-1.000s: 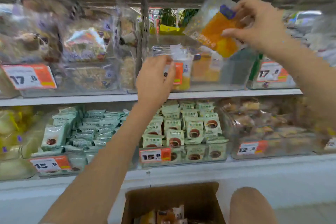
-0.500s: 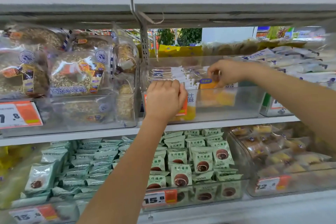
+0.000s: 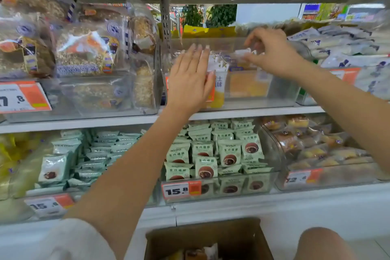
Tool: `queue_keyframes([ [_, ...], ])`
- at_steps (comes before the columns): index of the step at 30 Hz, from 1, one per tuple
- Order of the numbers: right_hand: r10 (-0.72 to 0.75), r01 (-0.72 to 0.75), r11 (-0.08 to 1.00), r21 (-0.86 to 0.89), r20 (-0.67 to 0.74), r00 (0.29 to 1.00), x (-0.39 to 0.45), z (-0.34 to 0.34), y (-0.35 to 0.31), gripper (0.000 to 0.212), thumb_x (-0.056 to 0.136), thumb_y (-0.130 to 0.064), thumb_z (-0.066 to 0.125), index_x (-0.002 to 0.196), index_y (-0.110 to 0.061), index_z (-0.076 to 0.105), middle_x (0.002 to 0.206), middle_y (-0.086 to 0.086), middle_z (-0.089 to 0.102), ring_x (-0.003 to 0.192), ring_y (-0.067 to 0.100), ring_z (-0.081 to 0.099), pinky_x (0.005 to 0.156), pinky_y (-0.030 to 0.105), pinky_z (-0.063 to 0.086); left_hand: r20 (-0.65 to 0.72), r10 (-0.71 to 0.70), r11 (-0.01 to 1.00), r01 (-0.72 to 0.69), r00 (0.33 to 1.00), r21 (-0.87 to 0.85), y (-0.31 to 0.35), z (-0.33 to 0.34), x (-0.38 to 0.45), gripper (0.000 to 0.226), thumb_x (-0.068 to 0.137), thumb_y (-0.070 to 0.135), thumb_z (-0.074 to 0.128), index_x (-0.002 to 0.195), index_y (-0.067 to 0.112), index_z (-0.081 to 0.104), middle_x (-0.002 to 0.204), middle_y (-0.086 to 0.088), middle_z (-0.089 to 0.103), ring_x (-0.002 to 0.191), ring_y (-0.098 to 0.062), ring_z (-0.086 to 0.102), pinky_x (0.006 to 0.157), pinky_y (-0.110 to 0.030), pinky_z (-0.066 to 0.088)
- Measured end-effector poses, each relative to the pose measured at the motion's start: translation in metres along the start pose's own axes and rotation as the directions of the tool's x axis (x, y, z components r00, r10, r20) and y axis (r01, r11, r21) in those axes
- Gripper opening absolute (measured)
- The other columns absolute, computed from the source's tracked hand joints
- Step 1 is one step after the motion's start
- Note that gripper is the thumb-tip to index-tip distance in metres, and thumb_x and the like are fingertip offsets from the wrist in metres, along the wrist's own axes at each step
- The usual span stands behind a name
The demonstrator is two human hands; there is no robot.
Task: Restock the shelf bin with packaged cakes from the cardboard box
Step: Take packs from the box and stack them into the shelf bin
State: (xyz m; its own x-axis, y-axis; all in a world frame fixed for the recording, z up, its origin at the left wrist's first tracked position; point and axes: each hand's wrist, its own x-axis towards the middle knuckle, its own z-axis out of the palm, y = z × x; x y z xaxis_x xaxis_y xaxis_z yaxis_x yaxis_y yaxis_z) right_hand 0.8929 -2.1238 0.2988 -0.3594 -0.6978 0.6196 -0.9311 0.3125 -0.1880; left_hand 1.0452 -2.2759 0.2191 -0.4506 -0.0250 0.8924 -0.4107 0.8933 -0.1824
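Left hand [image 3: 191,82] uncurled since half-second ago, now flat against clear shelf bin [image 3: 280,93] front. Right hand [image 3: 272,53] pinches packaged cake [image 3: 249,82] inside bin. Cardboard box [image 3: 207,238] below.

White metal shop shelving [image 3: 242,113] runs across in tiers, with a grey perforated upright post [image 3: 165,25] between bays. Through the gap behind it show green leafy plants [image 3: 211,15] and bright daylight. A pale floor [image 3: 375,249] lies at lower right.
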Motion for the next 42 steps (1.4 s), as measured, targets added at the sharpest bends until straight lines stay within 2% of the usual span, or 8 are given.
queue_keyframes([
  [5, -0.130, 0.159, 0.986, 0.057, -0.346, 0.929, -0.111, 0.041, -0.036, 0.013, 0.090, -0.022, 0.049, 0.089, -0.012, 0.057, 0.083, 0.001, 0.056, 0.082, 0.022, 0.050, 0.074, 0.040, 0.041, 0.106, 0.207, 0.973, -0.193, 0.973, -0.128, 0.033, -0.017, -0.117, 0.056, 0.096, 0.026, 0.040, 0.147, 0.004, 0.029, 0.153, -0.015, 0.030, 0.142, -0.027, 0.024, 0.117, -0.046, 0.015],
  [11, -0.105, 0.078, 0.988, 0.136, 0.205, 0.973, -0.272, 0.164, -0.055, 0.026, 0.091, -0.036, 0.043, 0.096, -0.017, 0.059, 0.092, 0.000, 0.062, 0.091, 0.022, 0.054, 0.076, 0.033, 0.036, 0.475, 0.151, 0.937, 0.028, 0.867, -0.349, 0.081, -0.025, -0.286, 0.043, 0.084, 0.017, 0.045, 0.125, 0.004, 0.051, 0.125, -0.016, 0.059, 0.118, -0.030, 0.050, 0.106, -0.041, 0.034],
  [19, 0.143, -0.387, 0.922, 0.011, 0.920, 0.365, -0.403, 0.281, -0.064, 0.042, 0.093, -0.034, 0.055, 0.130, -0.018, 0.044, 0.122, 0.004, 0.052, 0.115, 0.023, 0.051, 0.073, 0.028, 0.043, 0.988, -0.135, 0.836, 0.527, -0.070, 0.152, 0.096, -0.049, -0.455, 0.041, 0.095, 0.020, 0.043, 0.136, 0.014, 0.038, 0.138, -0.009, 0.042, 0.124, -0.029, 0.041, 0.096, -0.040, 0.041],
  [22, 0.148, -0.503, 0.862, -0.062, 0.980, 0.133, -0.422, 0.316, -0.079, 0.043, 0.090, -0.029, 0.062, 0.126, -0.011, 0.048, 0.124, 0.009, 0.053, 0.110, 0.025, 0.053, 0.064, 0.024, 0.039, 0.930, -0.216, 0.710, 0.606, -0.297, 0.359, 0.104, -0.054, -0.487, 0.043, 0.099, 0.026, 0.040, 0.137, 0.009, 0.031, 0.141, -0.016, 0.034, 0.128, -0.034, 0.037, 0.101, -0.042, 0.037],
  [25, 0.139, -0.631, 0.775, -0.040, 0.984, 0.110, -0.436, 0.346, -0.102, 0.039, 0.088, -0.029, 0.065, 0.118, -0.008, 0.055, 0.119, 0.010, 0.055, 0.109, 0.027, 0.055, 0.076, 0.030, 0.046, 0.874, -0.278, 0.537, 0.689, -0.398, 0.486, 0.112, -0.058, -0.500, 0.061, 0.099, 0.025, 0.040, 0.148, 0.005, 0.010, 0.149, -0.018, 0.022, 0.134, -0.037, 0.031, 0.108, -0.041, 0.030],
  [29, 0.272, -0.852, 0.524, -0.017, 0.951, 0.149, -0.440, 0.382, -0.140, 0.024, 0.090, -0.036, 0.058, 0.094, -0.013, 0.058, 0.088, 0.003, 0.058, 0.086, 0.022, 0.061, 0.073, 0.031, 0.051, 0.859, -0.273, 0.429, 0.744, -0.434, 0.512, 0.113, -0.061, -0.513, 0.078, 0.097, 0.026, 0.047, 0.150, 0.005, -0.006, 0.156, -0.017, 0.010, 0.139, -0.036, 0.025, 0.112, -0.041, 0.025],
  [37, 0.446, -0.978, 0.209, 0.012, 0.889, 0.106, -0.442, 0.389, -0.161, 0.054, 0.089, -0.030, 0.057, 0.137, -0.009, 0.041, 0.134, 0.007, 0.050, 0.122, 0.026, 0.049, 0.100, 0.033, 0.042, 0.855, -0.418, 0.220, 0.879, -0.307, 0.423, 0.108, -0.066, -0.506, 0.050, 0.098, 0.018, 0.045, 0.143, 0.005, 0.029, 0.144, -0.018, 0.034, 0.132, -0.034, 0.037, 0.109, -0.039, 0.030],
  [42, 0.417, -0.981, -0.070, 0.183, 0.898, 0.138, -0.434, 0.351, -0.140, 0.023, 0.083, -0.020, 0.064, 0.101, -0.016, 0.051, 0.116, 0.009, 0.056, 0.108, 0.024, 0.059, 0.089, 0.038, 0.053, 0.749, -0.583, -0.029, 0.930, -0.314, 0.367, 0.109, -0.063, -0.485, 0.044, 0.100, 0.041, 0.037, 0.123, 0.005, 0.048, 0.113, -0.012, 0.059, 0.106, -0.029, 0.057, 0.085, -0.033, 0.044],
])
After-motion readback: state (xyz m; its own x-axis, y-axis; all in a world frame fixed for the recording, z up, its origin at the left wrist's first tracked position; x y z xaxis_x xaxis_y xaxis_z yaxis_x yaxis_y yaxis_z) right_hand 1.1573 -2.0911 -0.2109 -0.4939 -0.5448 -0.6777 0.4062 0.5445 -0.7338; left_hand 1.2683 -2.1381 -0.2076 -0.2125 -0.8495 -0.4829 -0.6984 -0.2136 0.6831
